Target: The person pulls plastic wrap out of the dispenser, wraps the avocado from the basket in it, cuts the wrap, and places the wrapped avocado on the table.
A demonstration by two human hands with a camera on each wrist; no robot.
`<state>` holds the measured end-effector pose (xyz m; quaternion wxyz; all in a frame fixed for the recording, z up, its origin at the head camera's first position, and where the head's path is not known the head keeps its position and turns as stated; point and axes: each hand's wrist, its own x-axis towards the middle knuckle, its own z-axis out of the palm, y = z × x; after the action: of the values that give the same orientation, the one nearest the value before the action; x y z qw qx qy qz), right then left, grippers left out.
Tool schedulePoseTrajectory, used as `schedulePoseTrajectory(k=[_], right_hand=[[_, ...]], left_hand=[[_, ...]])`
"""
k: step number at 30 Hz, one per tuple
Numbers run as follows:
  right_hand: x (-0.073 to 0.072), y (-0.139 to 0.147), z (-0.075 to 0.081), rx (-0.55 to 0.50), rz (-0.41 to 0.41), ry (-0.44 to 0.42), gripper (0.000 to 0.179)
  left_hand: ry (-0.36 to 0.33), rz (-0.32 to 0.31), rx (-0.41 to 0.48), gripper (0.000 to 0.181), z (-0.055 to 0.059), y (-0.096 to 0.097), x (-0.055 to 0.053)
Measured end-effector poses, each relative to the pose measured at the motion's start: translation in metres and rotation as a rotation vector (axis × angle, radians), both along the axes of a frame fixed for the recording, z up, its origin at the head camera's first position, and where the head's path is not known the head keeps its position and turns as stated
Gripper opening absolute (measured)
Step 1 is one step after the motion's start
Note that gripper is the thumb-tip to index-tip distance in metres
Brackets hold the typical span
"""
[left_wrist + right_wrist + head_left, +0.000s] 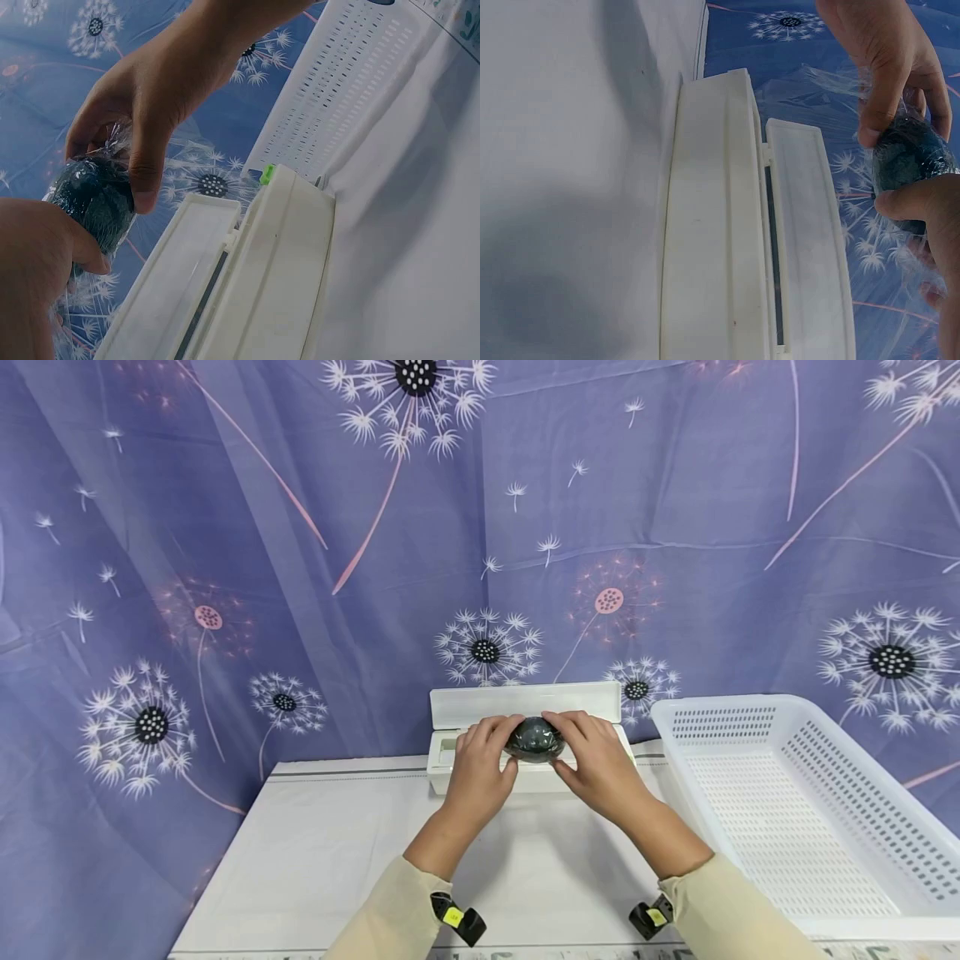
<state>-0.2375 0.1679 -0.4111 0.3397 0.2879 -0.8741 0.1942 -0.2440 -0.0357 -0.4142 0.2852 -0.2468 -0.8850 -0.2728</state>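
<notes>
Both hands hold a dark green oval fruit, avocado-like and wrapped in shiny clear plastic film. My left hand grips its left end, thumb toward me and fingers over the far side. On its right end, my right hand grips in the same way. Loose, crinkled film trails past the fingers in both wrist views. Just below the fruit is a long white cling film dispenser, its lid raised at the back. A small green piece shows at one end of the dispenser.
The dispenser stands at the back edge of the white-covered table, against a purple dandelion-print curtain. At the right, a large white perforated basket takes up the table's side. Small black cameras are strapped to both wrists.
</notes>
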Motion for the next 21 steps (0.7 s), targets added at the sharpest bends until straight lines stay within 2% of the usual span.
schedulePoseTrajectory(k=[9, 21], right_hand=[[0.007, 0.001, 0.007, -0.014, 0.015, 0.004, 0.075], [0.017, 0.001, 0.015, -0.035, 0.02, 0.033, 0.073]], left_hand=[[0.0, -0.019, 0.017, 0.063, 0.008, -0.002, 0.006], [0.041, -0.04, 0.032, 0.063, 0.018, -0.002, 0.014]])
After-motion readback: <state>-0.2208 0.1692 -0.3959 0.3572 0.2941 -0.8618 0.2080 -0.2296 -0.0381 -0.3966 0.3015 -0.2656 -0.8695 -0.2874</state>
